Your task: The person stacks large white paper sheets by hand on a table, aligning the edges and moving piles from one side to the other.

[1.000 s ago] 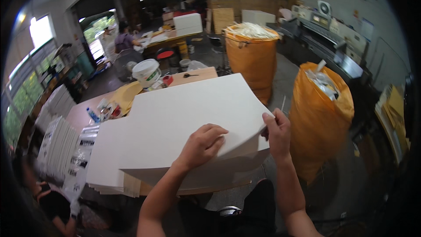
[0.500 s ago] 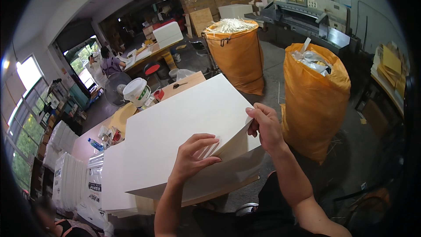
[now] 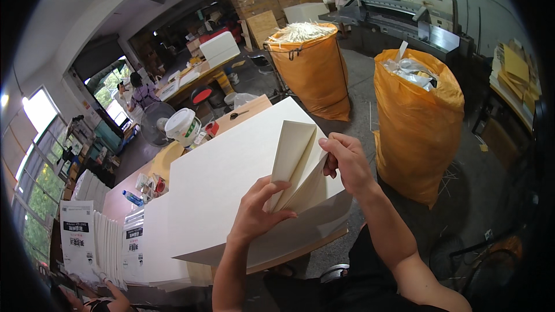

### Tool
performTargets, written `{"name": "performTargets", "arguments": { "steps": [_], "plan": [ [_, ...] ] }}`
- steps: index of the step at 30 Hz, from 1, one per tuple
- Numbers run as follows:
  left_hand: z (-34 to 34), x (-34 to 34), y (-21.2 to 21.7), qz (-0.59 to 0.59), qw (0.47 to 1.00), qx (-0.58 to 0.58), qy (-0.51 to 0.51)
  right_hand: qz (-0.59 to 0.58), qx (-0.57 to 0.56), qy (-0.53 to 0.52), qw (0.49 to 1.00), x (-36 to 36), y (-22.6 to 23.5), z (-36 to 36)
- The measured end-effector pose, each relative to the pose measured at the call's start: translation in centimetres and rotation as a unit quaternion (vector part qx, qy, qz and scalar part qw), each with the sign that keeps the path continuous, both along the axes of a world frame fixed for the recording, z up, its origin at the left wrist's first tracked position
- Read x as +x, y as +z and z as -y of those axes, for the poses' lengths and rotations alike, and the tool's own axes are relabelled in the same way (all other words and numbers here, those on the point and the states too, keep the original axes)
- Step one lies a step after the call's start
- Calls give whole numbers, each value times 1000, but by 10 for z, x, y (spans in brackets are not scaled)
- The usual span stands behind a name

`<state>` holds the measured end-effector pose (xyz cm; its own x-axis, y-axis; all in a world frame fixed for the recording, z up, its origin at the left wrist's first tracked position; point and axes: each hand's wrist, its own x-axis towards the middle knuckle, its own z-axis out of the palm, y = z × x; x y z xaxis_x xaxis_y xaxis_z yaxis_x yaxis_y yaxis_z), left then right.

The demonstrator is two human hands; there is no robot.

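A thick stack of large white paper sheets (image 3: 231, 179) lies on a work table in front of me. My right hand (image 3: 347, 162) pinches the near right corner of several top sheets (image 3: 292, 156) and holds them lifted and curled upward. Beside it, my left hand (image 3: 257, 211) has its fingers slid under the raised sheets, thumb resting on the stack.
Two tall orange sacks (image 3: 312, 72) (image 3: 419, 121) full of paper trimmings stand to the right. A white bucket (image 3: 182, 127) and small clutter sit at the table's far end. Printed sheets (image 3: 78, 237) are stacked at left. A paper cutting machine (image 3: 404, 8) and other people are farther back.
The right hand has raised the corner of the top sheets into an upright fan, and the left hand has moved from lying flat on the stack to slipping under them.
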<state>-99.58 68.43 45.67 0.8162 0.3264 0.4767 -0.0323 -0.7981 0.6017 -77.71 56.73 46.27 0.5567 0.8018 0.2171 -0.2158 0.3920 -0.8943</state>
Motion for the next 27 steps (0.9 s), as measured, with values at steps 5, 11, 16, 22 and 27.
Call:
{"name": "performTargets", "arguments": {
  "steps": [5, 11, 16, 22, 27],
  "plan": [
    [-4, -3, -5, -5, 1000, -6, 13, 18, -1, 1, 1000, 1, 0, 3],
    [3, 0, -9, 75, 993, -64, 67, 277, -57, -131, 950, -4, 0, 4],
    [-3, -2, -5, 26, 999, 32, 4, 24, -2, -21, 1000, -3, 4, 0],
    [1, 0, -2, 5, 1000, 22, -2, -11, 14, -5, 1000, 0, -4, 2],
    [0, -2, -6, 28, 999, -5, 28, 71, -27, -26, 997, -2, 4, 8]
  ]
}}
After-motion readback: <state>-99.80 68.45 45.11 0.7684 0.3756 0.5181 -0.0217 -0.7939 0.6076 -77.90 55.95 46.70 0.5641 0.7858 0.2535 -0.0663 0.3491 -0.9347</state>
